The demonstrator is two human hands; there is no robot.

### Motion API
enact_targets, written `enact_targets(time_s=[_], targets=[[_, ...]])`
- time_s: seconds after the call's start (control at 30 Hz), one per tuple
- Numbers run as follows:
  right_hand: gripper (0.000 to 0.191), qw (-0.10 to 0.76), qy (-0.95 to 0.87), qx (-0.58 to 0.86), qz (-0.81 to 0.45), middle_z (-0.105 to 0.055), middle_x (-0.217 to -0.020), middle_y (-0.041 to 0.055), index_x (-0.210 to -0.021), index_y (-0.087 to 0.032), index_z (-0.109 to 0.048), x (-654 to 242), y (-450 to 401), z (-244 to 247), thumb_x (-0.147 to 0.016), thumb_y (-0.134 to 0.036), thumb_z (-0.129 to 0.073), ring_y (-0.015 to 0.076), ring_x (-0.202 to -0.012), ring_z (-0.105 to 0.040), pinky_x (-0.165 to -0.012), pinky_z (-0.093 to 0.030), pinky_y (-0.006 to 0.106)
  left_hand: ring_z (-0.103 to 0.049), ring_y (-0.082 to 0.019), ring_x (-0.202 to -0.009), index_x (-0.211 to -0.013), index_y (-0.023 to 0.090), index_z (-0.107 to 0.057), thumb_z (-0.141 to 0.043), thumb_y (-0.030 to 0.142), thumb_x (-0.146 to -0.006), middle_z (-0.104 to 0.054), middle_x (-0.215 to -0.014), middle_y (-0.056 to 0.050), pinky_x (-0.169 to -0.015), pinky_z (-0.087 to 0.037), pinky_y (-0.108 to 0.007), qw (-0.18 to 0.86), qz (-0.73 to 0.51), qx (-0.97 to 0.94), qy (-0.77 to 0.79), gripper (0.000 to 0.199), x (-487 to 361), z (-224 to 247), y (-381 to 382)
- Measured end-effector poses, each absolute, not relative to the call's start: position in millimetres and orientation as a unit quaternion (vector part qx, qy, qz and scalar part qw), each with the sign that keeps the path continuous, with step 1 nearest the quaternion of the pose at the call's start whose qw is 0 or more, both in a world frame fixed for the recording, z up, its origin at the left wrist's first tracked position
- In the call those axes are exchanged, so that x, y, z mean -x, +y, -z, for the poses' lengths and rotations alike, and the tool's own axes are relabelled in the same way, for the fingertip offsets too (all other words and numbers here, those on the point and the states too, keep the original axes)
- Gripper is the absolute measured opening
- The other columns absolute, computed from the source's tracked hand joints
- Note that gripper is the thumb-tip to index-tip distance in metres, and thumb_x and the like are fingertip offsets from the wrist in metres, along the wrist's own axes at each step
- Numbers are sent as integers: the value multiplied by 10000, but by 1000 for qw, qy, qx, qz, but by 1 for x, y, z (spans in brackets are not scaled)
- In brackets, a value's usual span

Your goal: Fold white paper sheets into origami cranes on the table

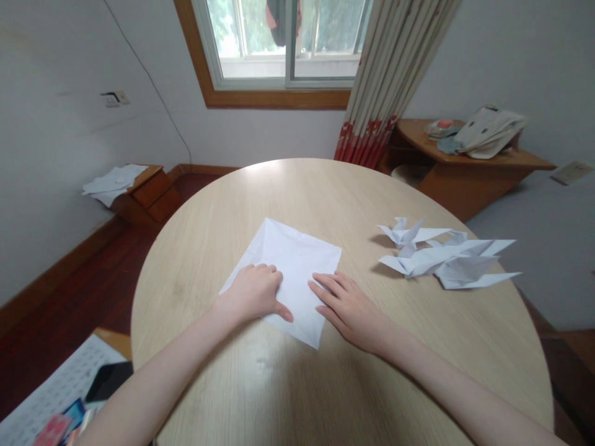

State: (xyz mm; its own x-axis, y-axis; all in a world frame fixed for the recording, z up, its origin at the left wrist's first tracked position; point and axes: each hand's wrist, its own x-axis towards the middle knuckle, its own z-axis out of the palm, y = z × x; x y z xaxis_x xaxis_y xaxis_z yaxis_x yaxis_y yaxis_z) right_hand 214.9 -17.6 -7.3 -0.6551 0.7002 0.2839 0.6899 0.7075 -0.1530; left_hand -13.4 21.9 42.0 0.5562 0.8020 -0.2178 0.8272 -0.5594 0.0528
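Observation:
A white sheet of paper (297, 248) lies turned at an angle on the round wooden table, with a crease or layered edge near its top left corner. My left hand (255, 288) presses on its left side, fingers curled together and thumb stretched toward the lower edge. What lies beneath those fingers is hidden. My right hand (346, 306) rests palm down at the paper's right edge, its fingers spread and the tips touching the sheet. To the right sit several folded paper birds (427, 257), close together and partly overlapping.
The round table (223, 396) fills the middle. At lower left, a dark phone (109, 379) lies on a printed sheet (60, 384). Papers (116, 183) cover a small cabinet at left. A cloth bag (493, 130) sits on a corner desk, beside the curtain (385, 74).

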Motion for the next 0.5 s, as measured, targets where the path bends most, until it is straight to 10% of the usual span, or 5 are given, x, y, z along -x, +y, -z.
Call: enact_targets(time_s=[0.5], targets=[[334, 171, -918, 354, -48, -634, -1244, 108, -1258, -188, -586, -213, -20, 1, -956, -207, -443, 257, -1183, -540, -1065, -363, 562, -519, -307, -1061, -1049, 92, -579, -415, 329, -975, -573, -1107, -168, -841, -435, -437, -36, -25, -804, 594, 298, 8, -13, 37]])
